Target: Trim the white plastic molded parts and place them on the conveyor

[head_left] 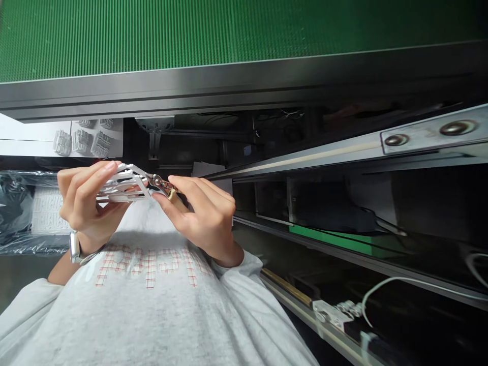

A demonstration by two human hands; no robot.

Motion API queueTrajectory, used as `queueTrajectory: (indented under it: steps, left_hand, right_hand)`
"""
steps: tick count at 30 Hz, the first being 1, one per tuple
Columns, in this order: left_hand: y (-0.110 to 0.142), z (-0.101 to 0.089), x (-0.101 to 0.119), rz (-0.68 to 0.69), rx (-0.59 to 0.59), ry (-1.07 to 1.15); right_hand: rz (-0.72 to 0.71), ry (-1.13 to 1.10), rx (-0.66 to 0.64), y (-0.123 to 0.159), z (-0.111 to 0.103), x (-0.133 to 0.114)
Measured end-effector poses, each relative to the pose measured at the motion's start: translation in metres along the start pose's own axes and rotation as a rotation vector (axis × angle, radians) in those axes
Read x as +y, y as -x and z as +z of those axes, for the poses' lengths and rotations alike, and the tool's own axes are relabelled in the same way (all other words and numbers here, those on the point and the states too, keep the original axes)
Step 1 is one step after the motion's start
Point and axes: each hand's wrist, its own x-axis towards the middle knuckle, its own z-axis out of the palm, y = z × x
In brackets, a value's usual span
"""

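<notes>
In front of my chest, my left hand (89,195) is closed on a white plastic frame (127,184) of thin bars, which looks like a moulded sprue. My right hand (204,211) grips small nippers (164,185), its thumb and fingers wrapped on the handles. The metal head of the nippers meets the right end of the white frame. Whether the jaws are closed on a bar is too small to tell. My palm hides most of the nippers' handles.
A conveyor with a green ribbed belt (160,33) and metal edge (183,89) runs across the top. Several stacks of pale parts (81,141) stand on a white surface at left, above a plastic-wrapped tray (48,211). Dark shelving with metal rails (328,155) fills the right.
</notes>
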Motion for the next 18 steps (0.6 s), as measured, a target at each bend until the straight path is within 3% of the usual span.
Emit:
queueTrajectory:
  steps: [9,13,18]
  left_hand:
    - [0.0042,0.0027,0.0020,-0.054,0.013,0.072]
    - [0.0043,0.0024,0.0037,-0.093,0.003,0.098]
    - [0.0018,0.0007,0.0073,-0.124,-0.021,0.072]
  right_hand:
    - [0.054,-0.082,-0.042,0.0023,-0.0033,-0.0004]
    - [0.133,-0.175,0.031,0.0029,-0.0052,0.0007]
    - [0.057,-0.118,0.040,0.0027,-0.0039,0.0036]
